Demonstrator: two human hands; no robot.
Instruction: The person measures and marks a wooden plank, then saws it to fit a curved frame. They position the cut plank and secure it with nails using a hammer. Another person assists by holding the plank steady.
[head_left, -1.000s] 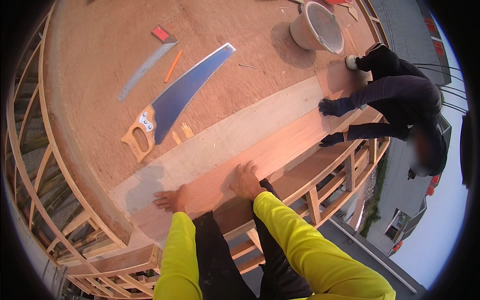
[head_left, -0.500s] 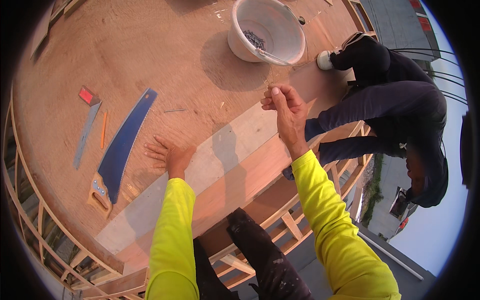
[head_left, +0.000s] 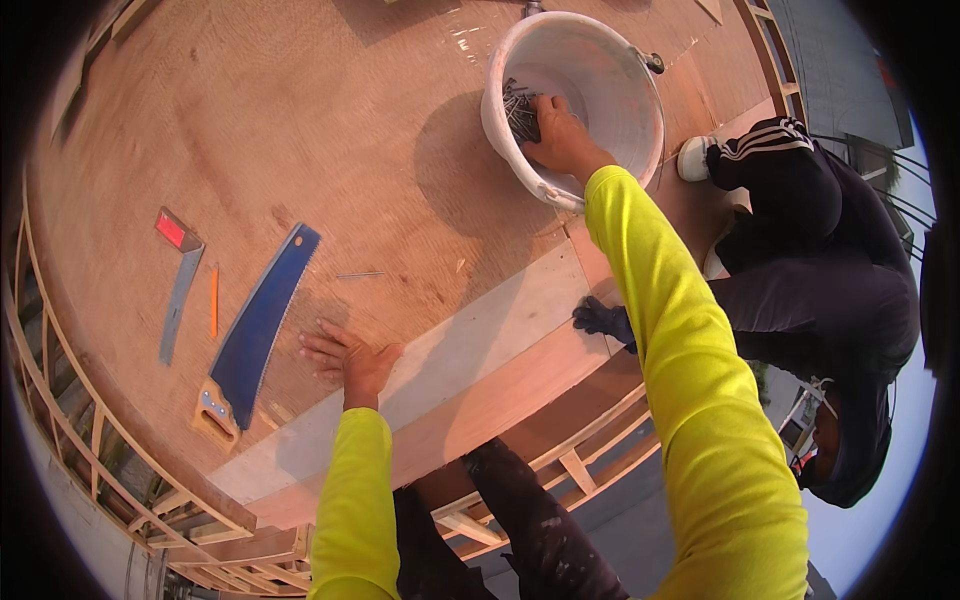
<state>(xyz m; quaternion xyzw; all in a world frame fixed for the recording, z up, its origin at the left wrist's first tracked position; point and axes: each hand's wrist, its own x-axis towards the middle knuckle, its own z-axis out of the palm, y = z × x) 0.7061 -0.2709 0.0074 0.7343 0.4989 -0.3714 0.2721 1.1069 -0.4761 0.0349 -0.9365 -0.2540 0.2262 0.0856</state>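
Note:
My left hand (head_left: 352, 362) lies flat with fingers spread on the brown plywood, touching the pale strip's edge. My right hand (head_left: 563, 138) reaches down into a whitish bucket (head_left: 640, 120), its fingers at a heap of nails (head_left: 519, 112). Thumb and forefinger look apart there; the fingertips are partly hidden among the nails. Left of my left hand lies a handsaw (head_left: 262, 325) with blue blade and wooden handle. Beyond it are an orange pencil (head_left: 214, 302) and a try square (head_left: 181, 300) with a red-marked stock. A single nail (head_left: 360, 274) rests on the plywood.
A person in dark clothes (head_left: 820, 270) bends over at the right, a dark-gloved hand (head_left: 603, 320) on the pale strip (head_left: 470, 318). Timber framing (head_left: 575, 470) runs along the platform's near edge, with a drop beyond it. More framing (head_left: 95, 440) borders the left.
My right hand has moved from above the strip, forward into the bucket and to the nails. My left hand stays on the plywood. The other person's gloved hand has come onto the strip.

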